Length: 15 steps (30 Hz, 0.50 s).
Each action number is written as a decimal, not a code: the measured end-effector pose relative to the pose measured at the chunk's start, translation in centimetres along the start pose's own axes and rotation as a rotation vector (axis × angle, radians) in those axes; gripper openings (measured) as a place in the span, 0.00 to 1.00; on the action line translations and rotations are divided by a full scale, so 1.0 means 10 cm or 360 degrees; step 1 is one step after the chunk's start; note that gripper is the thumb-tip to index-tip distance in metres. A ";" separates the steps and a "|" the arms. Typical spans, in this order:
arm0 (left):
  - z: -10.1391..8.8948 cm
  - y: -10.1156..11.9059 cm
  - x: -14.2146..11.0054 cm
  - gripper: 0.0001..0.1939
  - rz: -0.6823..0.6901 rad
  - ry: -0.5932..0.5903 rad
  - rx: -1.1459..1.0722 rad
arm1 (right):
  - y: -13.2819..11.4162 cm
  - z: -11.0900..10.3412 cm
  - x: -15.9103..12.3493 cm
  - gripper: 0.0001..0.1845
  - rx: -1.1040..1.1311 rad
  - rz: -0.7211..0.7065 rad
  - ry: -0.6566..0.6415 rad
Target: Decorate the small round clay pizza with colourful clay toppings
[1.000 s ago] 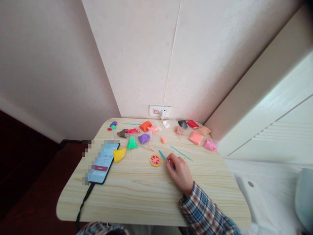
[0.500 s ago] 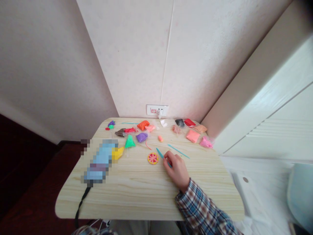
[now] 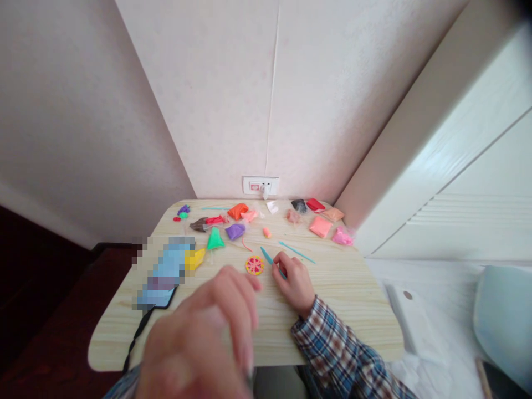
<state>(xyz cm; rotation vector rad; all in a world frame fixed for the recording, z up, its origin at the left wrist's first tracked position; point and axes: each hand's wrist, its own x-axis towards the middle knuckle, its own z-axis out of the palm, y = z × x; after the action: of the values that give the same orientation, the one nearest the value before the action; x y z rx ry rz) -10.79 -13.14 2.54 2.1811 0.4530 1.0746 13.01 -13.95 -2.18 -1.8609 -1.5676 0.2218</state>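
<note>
My right hand rests on the table with its fingers closed around a turquoise plastic clay knife, whose blade points up and left. Just left of that blade lies a small round clay piece with a yellow rim and a pink and red pattern. My left hand is raised close to the camera, large and partly blurred. Its fingers are loosely bent and apart, and I see nothing held in them. Beyond the knife are a thin turquoise stick tool, a small peach-coloured clay lump and a thin pinkish-red clay strand.
Clay packets line the back, among them orange, purple, green and salmon. A phone, blurred out, lies at left with a black strap. Small clay grapes sit in the far left corner.
My left hand has come up into view from below, in front of the table. The right hand still holds the knife in about the same place. The camera view has shifted slightly.
</note>
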 end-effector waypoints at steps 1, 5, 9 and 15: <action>0.05 -0.07 0.30 0.08 -0.0024 -0.0040 0.0005 | 0.00 0.00 0.00 0.06 0.0012 -0.0002 0.0003; 0.29 -0.50 0.92 0.07 -0.0013 -0.0201 0.0264 | 0.01 0.00 0.00 0.06 0.0019 0.0006 -0.0009; 0.42 -0.88 0.78 0.20 -0.0131 -0.0337 0.0640 | 0.02 0.01 0.00 0.05 -0.0042 0.0026 -0.0024; 0.44 -0.94 0.68 0.31 -0.0317 -0.0498 0.0863 | 0.03 0.03 0.00 0.05 -0.0187 -0.0071 -0.0044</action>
<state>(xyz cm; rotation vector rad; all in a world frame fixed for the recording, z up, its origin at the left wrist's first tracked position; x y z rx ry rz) -3.31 -4.31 -2.01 2.6410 0.8708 0.5222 13.11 -13.84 -2.55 -1.9171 -1.6713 0.1384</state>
